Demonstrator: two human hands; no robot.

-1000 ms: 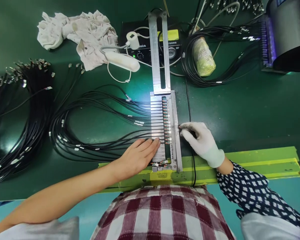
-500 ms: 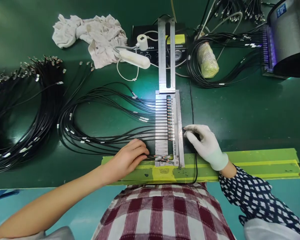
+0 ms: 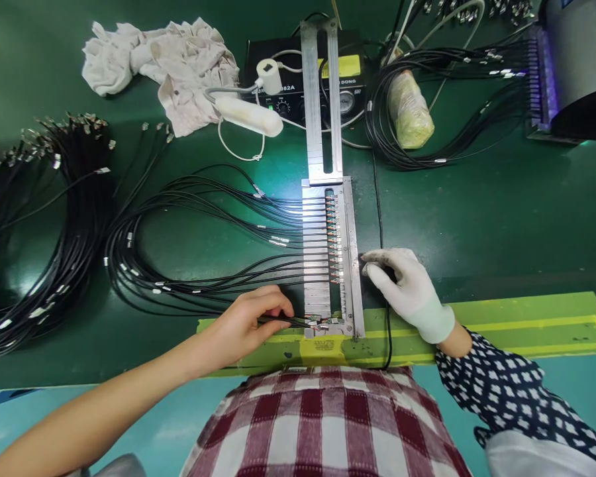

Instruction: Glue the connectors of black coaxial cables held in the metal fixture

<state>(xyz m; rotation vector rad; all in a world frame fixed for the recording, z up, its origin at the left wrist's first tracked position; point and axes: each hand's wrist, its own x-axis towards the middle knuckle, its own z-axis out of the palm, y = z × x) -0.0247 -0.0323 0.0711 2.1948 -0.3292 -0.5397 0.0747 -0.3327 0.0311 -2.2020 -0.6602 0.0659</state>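
My bare left hand [image 3: 258, 320] pinches black cables [image 3: 293, 322] between thumb and fingers near the lower end of a metal fixture [image 3: 318, 291]. The cables' metal-tipped ends [image 3: 322, 322] lie loose across that lower end. Farther up the fixture, several cable ends sit side by side in a row, their connectors [image 3: 334, 232] over the slot. My right hand [image 3: 410, 288], in a white glove, rests just right of the fixture's right edge. Its thumb and index finger are curled close together, with darkened fingertips; what they hold, if anything, is too small to make out.
A slotted metal plate [image 3: 322, 99] extends behind the fixture, before a black control box [image 3: 288, 103]. A white lamp [image 3: 248, 116] glows nearby. White cloth [image 3: 179, 66], cable bundles [image 3: 74, 252], a wrapped yellowish bundle [image 3: 412, 112] and a grey machine [image 3: 583, 66] surround it. Yellow-green tape [image 3: 516, 324] lines the front edge.
The cable ends under my left hand have shifted slightly on the fixture, and my left fingers have changed their pose. My right hand stays beside the fixture. The whole view has shifted a little.
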